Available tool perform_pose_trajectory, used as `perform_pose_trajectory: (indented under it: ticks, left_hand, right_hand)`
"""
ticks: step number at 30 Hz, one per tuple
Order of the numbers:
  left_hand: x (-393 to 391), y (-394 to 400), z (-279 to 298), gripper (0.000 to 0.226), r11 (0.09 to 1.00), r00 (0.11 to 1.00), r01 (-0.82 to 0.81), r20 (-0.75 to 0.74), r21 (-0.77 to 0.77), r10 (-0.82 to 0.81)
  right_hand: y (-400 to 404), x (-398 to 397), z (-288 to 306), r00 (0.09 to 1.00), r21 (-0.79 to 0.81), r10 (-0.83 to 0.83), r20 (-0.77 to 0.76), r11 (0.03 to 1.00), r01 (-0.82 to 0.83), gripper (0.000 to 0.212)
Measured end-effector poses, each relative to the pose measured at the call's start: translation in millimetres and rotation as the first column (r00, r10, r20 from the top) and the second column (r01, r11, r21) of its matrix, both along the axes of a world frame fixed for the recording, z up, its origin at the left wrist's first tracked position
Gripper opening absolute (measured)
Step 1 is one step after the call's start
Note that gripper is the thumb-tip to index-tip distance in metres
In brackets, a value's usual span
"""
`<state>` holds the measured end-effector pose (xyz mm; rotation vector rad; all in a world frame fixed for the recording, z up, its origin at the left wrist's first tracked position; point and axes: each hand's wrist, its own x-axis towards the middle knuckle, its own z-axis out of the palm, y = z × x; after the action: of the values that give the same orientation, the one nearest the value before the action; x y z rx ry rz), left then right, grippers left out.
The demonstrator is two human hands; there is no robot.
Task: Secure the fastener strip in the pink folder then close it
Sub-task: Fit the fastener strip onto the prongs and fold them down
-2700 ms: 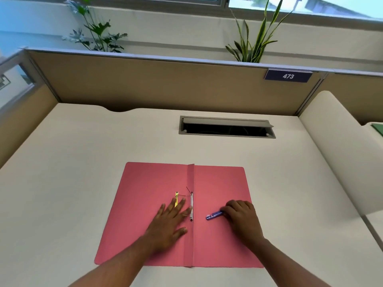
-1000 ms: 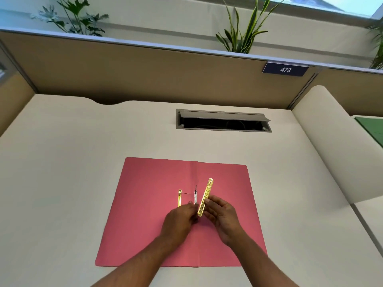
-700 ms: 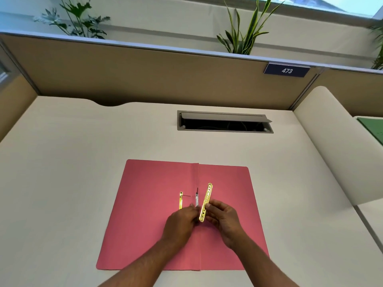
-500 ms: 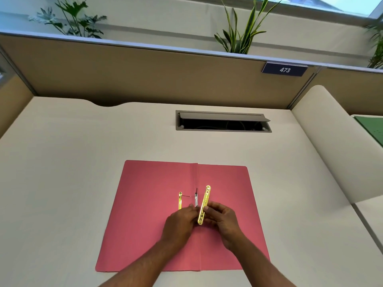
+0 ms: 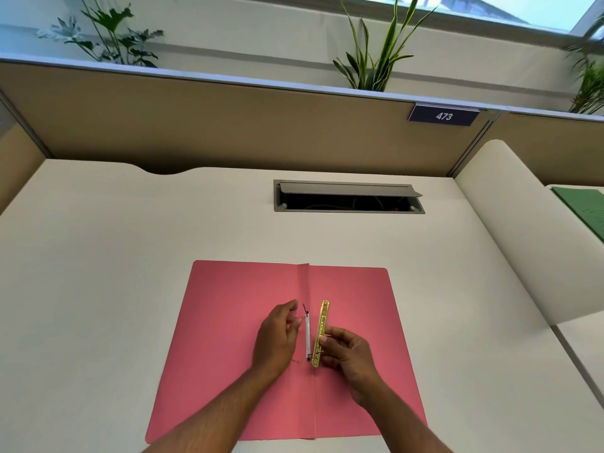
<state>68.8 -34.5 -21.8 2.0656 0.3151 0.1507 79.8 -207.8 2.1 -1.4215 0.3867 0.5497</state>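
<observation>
The pink folder (image 5: 228, 322) lies open and flat on the desk in front of me. A white fastener base (image 5: 307, 335) with dark prongs sits along its centre fold. My right hand (image 5: 349, 353) pinches the lower part of a gold fastener strip (image 5: 321, 328), which stands on edge just right of the white base. My left hand (image 5: 277, 338) hovers over the left flap beside the fold, fingers loosely curled and holding nothing visible. A small yellow piece seen earlier is hidden under my left hand.
A cream desk (image 5: 114, 273) carries the folder. An open cable hatch (image 5: 348, 197) lies behind it. A beige partition (image 5: 228, 125) with a "473" plate (image 5: 444, 116) bounds the back. A cream raised panel (image 5: 523, 230) and a green folder (image 5: 585, 207) are at right.
The gold strip has come down closer to the fold, nearly parallel to the white base. My left hand let go of the strip's lower end and moved left and up, covering the small yellow piece.
</observation>
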Motion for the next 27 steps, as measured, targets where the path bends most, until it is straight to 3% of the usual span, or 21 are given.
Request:
perform_pose_trajectory:
  ticks: [10, 19, 27]
  left_hand:
    - [21.4, -5.5, 9.0, 0.019, 0.96, 0.989, 0.143, -0.014, 0.242, -0.144]
    - [26.5, -6.2, 9.0, 0.019, 0.932, 0.979, 0.203, -0.062, 0.301, -0.194]
    - [27.9, -4.8, 7.5, 0.018, 0.944, 0.979, 0.204, -0.048, 0.26, -0.198]
  right_hand:
    - [3.7, 2.5, 6.1, 0.997, -0.009, 0.063, 0.046, 0.998, -0.063, 0.018]
    - [4.0, 5.5, 5.2, 0.995, -0.008, 0.084, 0.047, 0.996, -0.084, 0.02]
    - [4.7, 7.4, -0.4, 0.994, -0.045, 0.106, 0.032, 0.994, -0.104, 0.016]
